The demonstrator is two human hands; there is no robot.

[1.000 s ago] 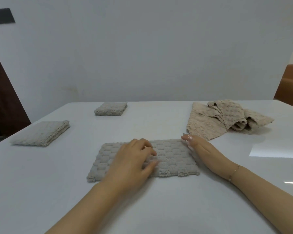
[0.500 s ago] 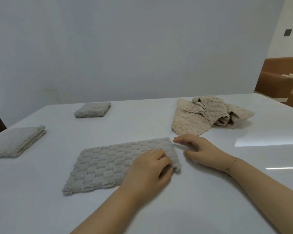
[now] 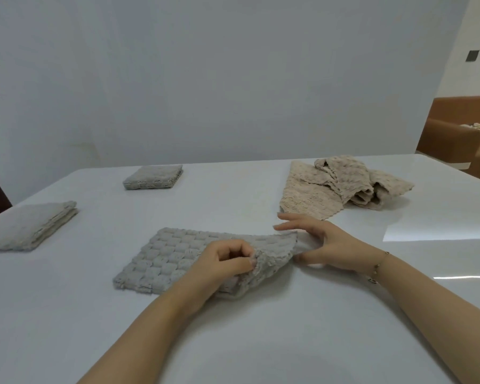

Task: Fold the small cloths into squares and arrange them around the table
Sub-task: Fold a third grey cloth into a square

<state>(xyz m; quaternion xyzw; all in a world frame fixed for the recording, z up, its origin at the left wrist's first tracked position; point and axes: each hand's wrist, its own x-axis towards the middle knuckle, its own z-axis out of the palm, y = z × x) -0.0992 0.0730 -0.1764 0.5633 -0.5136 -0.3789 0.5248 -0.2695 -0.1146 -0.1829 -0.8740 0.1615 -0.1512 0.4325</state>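
A grey waffle-weave cloth [image 3: 175, 259], folded into a rectangle, lies in front of me on the white table [image 3: 261, 342]. My left hand [image 3: 222, 264] pinches its near right corner and lifts that end off the table. My right hand [image 3: 324, 245] is at the cloth's far right corner with fingers spread, thumb and fingers on either side of the raised edge. Two folded grey squares lie on the left: one near the left edge [image 3: 28, 225], one farther back [image 3: 153, 177].
A heap of unfolded beige cloths [image 3: 344, 187] lies at the back right of the table. Behind the table's far right corner stands a brown sofa [image 3: 455, 134] with more cloth on it. A pale wall runs behind the table.
My left hand moved from the cloth's middle to its right end and lifted that corner. My right hand went from lying flat beside the cloth to reaching for the raised edge. My view turned right.
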